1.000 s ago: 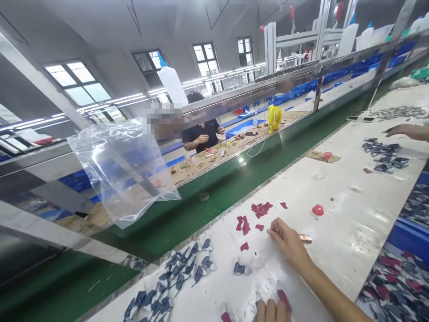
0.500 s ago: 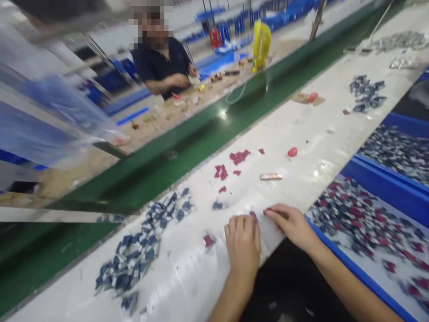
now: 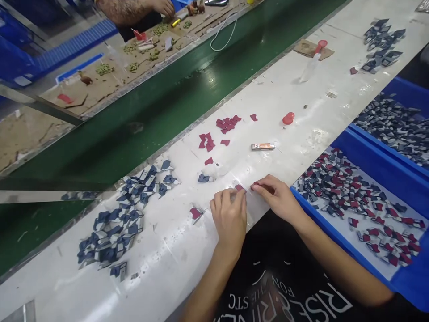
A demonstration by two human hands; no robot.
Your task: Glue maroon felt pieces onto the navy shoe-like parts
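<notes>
My right hand [image 3: 279, 197] pinches a small maroon piece [image 3: 255, 184] between thumb and forefinger above the table edge. Close beside it, my left hand [image 3: 229, 215] has its fingers curled down at the white tabletop, and what they grip is hidden. Another maroon piece [image 3: 239, 187] shows at its fingertips; I cannot tell whether it is held. Left of that hand lies a grey part with a maroon face [image 3: 195, 213]. A blue-grey part [image 3: 205, 178] lies farther up. Loose flat maroon pieces [image 3: 228, 124] are scattered beyond, and a heap of blue-grey parts [image 3: 112, 235] spreads to the left.
An orange-labelled stick [image 3: 263, 146] and a red cap [image 3: 288, 118] lie on the white table [image 3: 187, 268]. A bottle with a red top [image 3: 313, 60] rests on cardboard. Blue bins [image 3: 378, 161] of parts stand at right. Across the green belt [image 3: 187, 98], another person's hand [image 3: 164, 6] shows.
The view has tilted down and sharpened, showing more of my shirt. Both hands keep much the same pose, side by side at the table edge.
</notes>
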